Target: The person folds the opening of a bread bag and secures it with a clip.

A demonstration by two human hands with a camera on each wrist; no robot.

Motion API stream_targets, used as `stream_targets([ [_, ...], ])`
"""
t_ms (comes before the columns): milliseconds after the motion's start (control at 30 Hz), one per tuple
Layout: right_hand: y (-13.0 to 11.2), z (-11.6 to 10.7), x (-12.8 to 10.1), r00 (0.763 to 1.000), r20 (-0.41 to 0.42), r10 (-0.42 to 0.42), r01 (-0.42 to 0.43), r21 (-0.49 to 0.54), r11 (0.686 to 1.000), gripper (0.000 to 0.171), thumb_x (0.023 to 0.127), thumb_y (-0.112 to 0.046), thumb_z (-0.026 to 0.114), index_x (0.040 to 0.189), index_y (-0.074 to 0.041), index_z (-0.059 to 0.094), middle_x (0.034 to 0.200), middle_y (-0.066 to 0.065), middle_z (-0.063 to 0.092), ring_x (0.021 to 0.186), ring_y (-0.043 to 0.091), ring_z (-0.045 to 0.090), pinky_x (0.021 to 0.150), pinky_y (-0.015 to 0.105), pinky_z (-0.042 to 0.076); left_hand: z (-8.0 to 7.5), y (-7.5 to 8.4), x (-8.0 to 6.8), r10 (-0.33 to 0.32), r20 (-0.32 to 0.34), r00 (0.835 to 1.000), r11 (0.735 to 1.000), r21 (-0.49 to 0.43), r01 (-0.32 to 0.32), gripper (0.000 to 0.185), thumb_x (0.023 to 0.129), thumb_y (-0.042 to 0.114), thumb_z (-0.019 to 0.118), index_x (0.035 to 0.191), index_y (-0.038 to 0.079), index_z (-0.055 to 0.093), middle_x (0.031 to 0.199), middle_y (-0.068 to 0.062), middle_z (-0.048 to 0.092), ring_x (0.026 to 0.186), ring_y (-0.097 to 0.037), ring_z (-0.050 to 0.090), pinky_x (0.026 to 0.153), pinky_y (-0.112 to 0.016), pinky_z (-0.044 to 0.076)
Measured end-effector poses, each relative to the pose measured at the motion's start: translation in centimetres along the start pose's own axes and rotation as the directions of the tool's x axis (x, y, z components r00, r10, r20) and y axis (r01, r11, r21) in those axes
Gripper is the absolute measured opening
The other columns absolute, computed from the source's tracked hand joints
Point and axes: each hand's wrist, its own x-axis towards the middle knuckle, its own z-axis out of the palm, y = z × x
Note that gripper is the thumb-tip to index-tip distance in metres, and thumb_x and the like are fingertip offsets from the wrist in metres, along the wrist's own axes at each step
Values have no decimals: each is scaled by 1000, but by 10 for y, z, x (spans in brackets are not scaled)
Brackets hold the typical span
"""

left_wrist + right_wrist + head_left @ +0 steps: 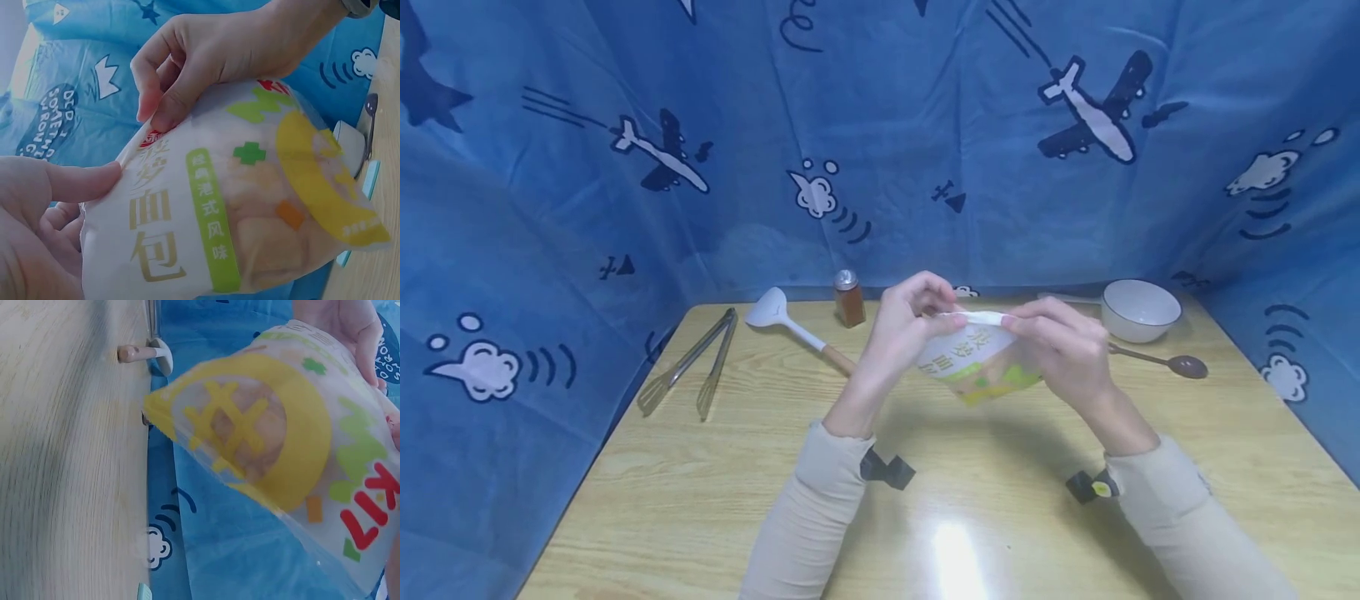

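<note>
Between both hands a bread packet [981, 367] is held up above the table, tilted, its yellow-printed end hanging lowest. White, with yellow and green print, it shows pale bread through a clear part in the left wrist view [269, 206]. My left hand [906, 321] pinches the packet's upper edge at the left, thumb on the printed face. At the same edge, my right hand [1067, 346] grips a little further right between thumb and fingers. A short stretch of white edge spans the gap between the hands. Part of the right hand lies outside the right wrist view.
At the left lie metal tongs [688, 362] and a white turner [790, 321] with a wooden handle. A spice shaker [849, 298] stands at the back edge. Back right are a white saucepan [1141, 311] and a brown spoon [1183, 365]. A blue printed curtain [880, 150] surrounds the table.
</note>
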Motion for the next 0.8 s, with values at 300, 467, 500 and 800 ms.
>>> stream_targets([
  [300,-5,-14,3,903,261,342,-382,123,916,24,81,20,63,96,4,73,99,18,74,102,-1,69,80,13,60,0,-2,-1,95,-11,995,989,113,-93,24,87,-2,79,105,3,65,96,-17,79,78,-13,63,76,-25,50],
  [467,-14,-17,11,678,394,620,-676,5,736,26,96,-6,69,122,-6,68,115,10,71,93,1,71,64,23,62,2,-1,-1,109,-18,994,986,130,-106,25,87,-2,79,108,2,65,94,-15,79,78,-14,63,78,-26,49],
  [500,-15,-17,12,628,414,659,-716,-25,697,24,99,-13,70,123,-9,69,115,10,71,87,3,72,58,28,61,2,-1,-1,110,-17,994,986,131,-107,25,87,-2,79,107,2,65,94,-15,79,78,-14,64,78,-26,49],
  [800,-10,-22,14,447,443,777,-829,-121,546,16,98,-26,77,103,-11,77,92,-4,76,70,14,70,51,37,59,0,-5,-1,103,11,995,982,160,-103,21,87,-2,78,104,4,67,96,-14,81,84,-18,68,85,-29,51],
])
